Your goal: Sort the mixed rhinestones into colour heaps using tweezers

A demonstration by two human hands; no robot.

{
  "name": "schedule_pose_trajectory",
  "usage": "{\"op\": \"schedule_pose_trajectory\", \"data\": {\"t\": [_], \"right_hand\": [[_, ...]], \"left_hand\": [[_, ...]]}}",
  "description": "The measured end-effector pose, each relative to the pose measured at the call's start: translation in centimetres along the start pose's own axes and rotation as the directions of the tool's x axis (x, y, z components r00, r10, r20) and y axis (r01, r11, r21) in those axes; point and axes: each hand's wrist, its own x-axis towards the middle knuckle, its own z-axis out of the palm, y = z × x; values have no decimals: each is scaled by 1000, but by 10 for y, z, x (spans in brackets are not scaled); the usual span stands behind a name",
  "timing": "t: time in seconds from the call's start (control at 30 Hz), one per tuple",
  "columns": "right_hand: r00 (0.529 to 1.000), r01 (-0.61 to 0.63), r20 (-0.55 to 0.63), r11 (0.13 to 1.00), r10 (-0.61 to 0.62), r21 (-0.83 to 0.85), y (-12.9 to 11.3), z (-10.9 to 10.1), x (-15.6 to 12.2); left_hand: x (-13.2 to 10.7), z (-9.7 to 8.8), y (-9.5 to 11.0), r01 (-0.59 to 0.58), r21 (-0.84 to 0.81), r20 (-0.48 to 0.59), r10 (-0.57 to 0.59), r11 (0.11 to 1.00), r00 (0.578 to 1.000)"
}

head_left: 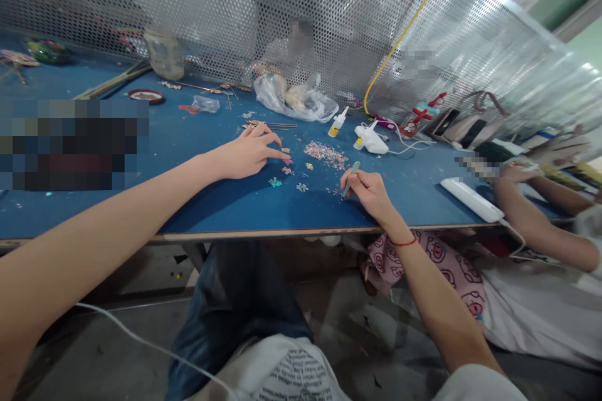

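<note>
My left hand (249, 153) lies palm down on the blue table (141, 200), fingers stretched toward a few small coloured flower-shaped pieces (288, 170). A heap of the same tiny pieces (324, 153) lies just beyond them. My right hand (369, 191) is closed round a thin grey-green tool (350, 178), whose tip points down at scattered pieces near the table's front. A red string circles my right wrist.
A white glue gun (371, 140), a small glue bottle (337, 123), a crumpled plastic bag (294, 100) and thin sticks (270, 124) lie behind. A white power strip (470, 199) sits at right, beside another person's arm (536, 222). A perforated metal screen (282, 12) backs the table.
</note>
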Motion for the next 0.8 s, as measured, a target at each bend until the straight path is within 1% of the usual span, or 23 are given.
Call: {"op": "schedule_pose_trajectory", "data": {"t": [0.17,0.4,0.53,0.8], "right_hand": [[1000,-8,4,1000,8,6,1,0,1],[999,11,37,1000,-12,10,1,0,1],[999,13,42,1000,-14,16,1,1,0],[999,-14,41,999,12,35,2,0,1]], "left_hand": [[0,-1,2,6,8,24,-6,1000,1000],[1,0,2,-7,9,8,7,1000,1000],[2,1,2,4,5,14,-4,1000,1000],[2,1,2,20,0,22,-20,1000,1000]]}}
